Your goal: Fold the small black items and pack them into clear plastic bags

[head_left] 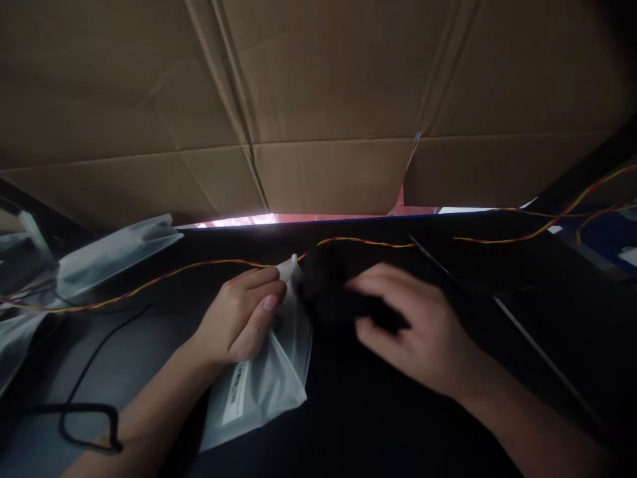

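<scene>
At far left of the frame, spare plastic bags [99, 255] lie on the dark table [348, 425], a black cable [84, 411] loops at lower left; a red-yellow twisted wire [164, 273] runs across the middle toward upper right; cardboard wall [318, 99] fills the top; left of centre, left hand [241, 315] is closed, pinching the mouth of a clear zip bag [263, 385] with a white label, thumb over curled fingers; bag lies flat below the hand, looks empty, so bagging seems just begun; centre, right hand [418, 325] is half curled around a dark item [328, 292] right at the bag mouth, blurred, can't tell what it is; item looks not yet inside; inserting and sealing left, as a judgement.
</scene>
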{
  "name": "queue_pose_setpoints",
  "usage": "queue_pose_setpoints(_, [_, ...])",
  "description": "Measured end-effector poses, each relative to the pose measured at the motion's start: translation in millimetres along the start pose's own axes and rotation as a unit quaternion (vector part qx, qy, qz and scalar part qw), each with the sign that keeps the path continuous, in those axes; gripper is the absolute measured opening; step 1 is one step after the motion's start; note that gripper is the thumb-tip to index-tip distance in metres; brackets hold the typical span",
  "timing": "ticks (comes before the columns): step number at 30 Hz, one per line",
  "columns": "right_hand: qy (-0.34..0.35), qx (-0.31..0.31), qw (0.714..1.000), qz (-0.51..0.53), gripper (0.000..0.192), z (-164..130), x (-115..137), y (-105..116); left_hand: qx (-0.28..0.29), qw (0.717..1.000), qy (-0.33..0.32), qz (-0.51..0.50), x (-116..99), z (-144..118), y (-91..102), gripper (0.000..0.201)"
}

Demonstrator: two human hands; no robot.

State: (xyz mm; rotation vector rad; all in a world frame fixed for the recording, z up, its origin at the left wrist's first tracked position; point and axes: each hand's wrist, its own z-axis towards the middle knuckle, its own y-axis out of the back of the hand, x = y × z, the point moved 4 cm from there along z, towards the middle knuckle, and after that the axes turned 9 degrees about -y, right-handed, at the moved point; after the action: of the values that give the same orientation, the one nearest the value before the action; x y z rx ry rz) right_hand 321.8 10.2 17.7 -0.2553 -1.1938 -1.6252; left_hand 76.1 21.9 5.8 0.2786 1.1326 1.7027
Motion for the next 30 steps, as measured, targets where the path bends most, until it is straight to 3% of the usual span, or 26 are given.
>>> queue_pose_setpoints(3, [0.077, 0.146, 0.985, -0.056, 0.033, -10, 7, -27, -0.014, 1.000, 0.004, -0.019, -4, 1, -7.6, 0.040])
queue_pose_setpoints(6, [0.102, 0.213, 0.968, -0.082, 0.030, -15, 7, -41, -0.003, 0.999, -0.010, -0.043, -8, 3, -15.1, 0.043])
queue_pose_setpoints(8, [0.089, 0.239, 0.964, -0.076, 0.039, -16, 7, -47, 0.002, 0.998, -0.016, -0.061, -11, 4, -18.4, 0.046])
queue_pose_setpoints(14, [-0.018, 0.232, 0.968, -0.092, 0.047, -16, 12, -56, -0.027, 0.995, 0.021, -0.098, -15, 3, -18.4, 0.053])
queue_pose_setpoints(20, [0.033, 0.285, 0.949, -0.131, 0.045, -21, 12, -59, -0.022, 0.991, 0.050, -0.122, -17, 6, -16.0, 0.053])
queue_pose_setpoints(25, [0.008, 0.289, 0.953, -0.086, 0.046, -22, 12, -60, -0.041, 0.984, 0.098, -0.142, -26, 10, -23.9, 0.053])
queue_pose_setpoints(27, [0.026, 0.311, 0.948, -0.065, 0.041, -23, 15, -61, -0.024, 0.985, 0.116, -0.126, -28, 11, -26.3, 0.051])
queue_pose_setpoints(30, [0.056, 0.341, 0.937, -0.048, 0.035, -23, 16, -60, 0.061, 0.985, 0.109, -0.119, -22, 7, -23.2, 0.034])
